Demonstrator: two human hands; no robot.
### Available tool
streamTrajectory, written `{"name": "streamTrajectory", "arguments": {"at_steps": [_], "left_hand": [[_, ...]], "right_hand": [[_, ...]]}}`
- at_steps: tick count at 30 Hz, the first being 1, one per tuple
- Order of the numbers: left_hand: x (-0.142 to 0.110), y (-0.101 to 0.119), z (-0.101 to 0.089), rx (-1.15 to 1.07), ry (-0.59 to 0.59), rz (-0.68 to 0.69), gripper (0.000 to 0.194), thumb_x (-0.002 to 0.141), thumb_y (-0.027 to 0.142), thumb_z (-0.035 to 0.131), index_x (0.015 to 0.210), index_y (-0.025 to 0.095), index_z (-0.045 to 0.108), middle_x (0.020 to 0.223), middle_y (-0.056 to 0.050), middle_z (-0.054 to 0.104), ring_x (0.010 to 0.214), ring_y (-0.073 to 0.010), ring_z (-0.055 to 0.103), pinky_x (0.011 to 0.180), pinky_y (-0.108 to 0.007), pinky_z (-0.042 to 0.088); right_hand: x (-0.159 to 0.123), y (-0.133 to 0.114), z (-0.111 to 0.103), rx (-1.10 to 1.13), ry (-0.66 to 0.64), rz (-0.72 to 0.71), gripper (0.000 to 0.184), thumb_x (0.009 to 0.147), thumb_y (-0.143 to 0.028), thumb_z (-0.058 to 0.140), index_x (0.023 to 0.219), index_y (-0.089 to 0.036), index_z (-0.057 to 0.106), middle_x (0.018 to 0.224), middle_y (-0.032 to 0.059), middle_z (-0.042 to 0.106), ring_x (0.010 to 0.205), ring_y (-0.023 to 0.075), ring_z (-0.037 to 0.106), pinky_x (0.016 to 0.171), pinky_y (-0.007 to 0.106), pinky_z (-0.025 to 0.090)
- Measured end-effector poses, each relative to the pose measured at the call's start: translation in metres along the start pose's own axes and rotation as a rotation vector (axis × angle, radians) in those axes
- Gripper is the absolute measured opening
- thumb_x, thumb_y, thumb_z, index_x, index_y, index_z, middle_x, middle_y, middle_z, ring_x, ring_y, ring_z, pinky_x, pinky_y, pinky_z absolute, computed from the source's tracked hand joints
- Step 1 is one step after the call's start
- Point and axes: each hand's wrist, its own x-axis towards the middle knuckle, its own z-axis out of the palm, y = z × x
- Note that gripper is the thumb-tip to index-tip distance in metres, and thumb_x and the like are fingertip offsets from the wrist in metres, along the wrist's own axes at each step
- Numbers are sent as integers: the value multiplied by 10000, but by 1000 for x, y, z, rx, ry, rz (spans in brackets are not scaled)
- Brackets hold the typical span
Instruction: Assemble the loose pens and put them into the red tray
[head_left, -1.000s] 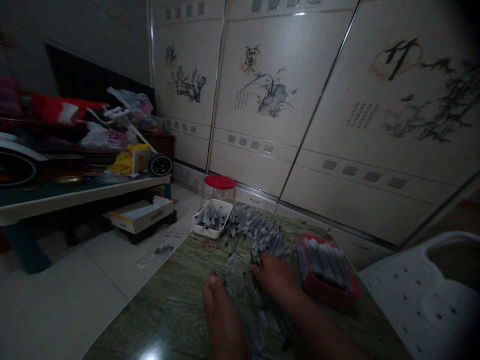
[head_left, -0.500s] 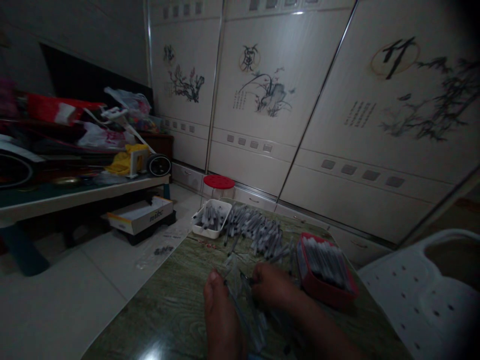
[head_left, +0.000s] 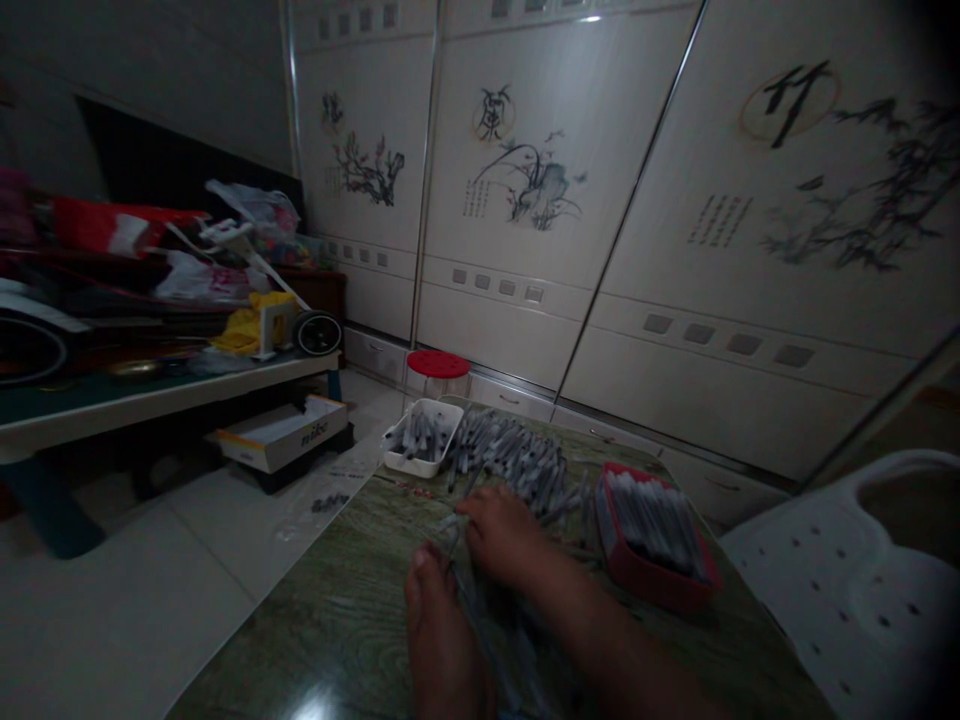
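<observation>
Going from left to right over the table (head_left: 337, 620), with the clock centre put between the two hands. Finding at eleven o'clock a white tray (head_left: 412, 466) with pen-like tubes (head_left: 422, 435) jumbled inside. Meeting next, at seven o'clock, the left hand (head_left: 446, 635), held on its edge, thumb upward, just beside loose tubes (head_left: 491, 645) in the shadow toward five o'clock; cannot tell, because of blur, any real hold on them. Seeing at one o'clock the right hand (head_left: 502, 535), fingers bent, rather narrow, close to the left thumb; cannot tell what is between them. Noticing behind it, between twelve and one, a big pile (head_left: 514, 450) of similar tubes. Ending near three o'clock with a red basket (head_left: 660, 590), packed with more tubes in one direction. Judging by look only: probably light, stiff and smooth, a little slippery, likely to roll, perhaps to crack under strong pressing. Better to take one at the middle of its length, softly, between thumb and forefinger.
</observation>
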Motion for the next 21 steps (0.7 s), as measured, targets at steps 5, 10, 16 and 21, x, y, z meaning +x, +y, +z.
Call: {"name": "streamTrajectory", "arguments": {"at_steps": [5,10,16,21], "left_hand": [[-3,11,5,-53,7,-82,500,1036,597,488,1288,202,661,1404,-150,688,1390,-303,603,1235,-474,408],[2,5,1,-89,-21,-109,489,1046,582,485,1323,211,645,1465,-148,656,1410,-294,590,1241,-471,400],[4,1,-3,-41,-78,-138,670,1026,679,453,1494,204,521,1681,-161,447,1558,-282,414,1309,-453,274],[-2,9,-2,37,-149,-145,668,1024,683,449,1469,196,548,1662,-168,477,1552,-275,425,1304,-432,278]], "right_hand": [[15,-20,15,-54,-46,-138,305,990,-272,550,1146,-184,797,1222,147,753,1222,322,601,1017,417,464],[3,-12,17,-44,-47,-113,306,963,-232,534,1038,-158,821,1164,177,763,1187,337,624,999,435,469],[-23,12,10,107,-27,-71,274,862,-182,587,952,-181,846,1010,128,821,1053,301,701,968,397,493],[-57,43,2,355,148,62,379,887,-176,551,1176,-207,794,1215,79,807,1167,250,699,1020,350,506]]}}
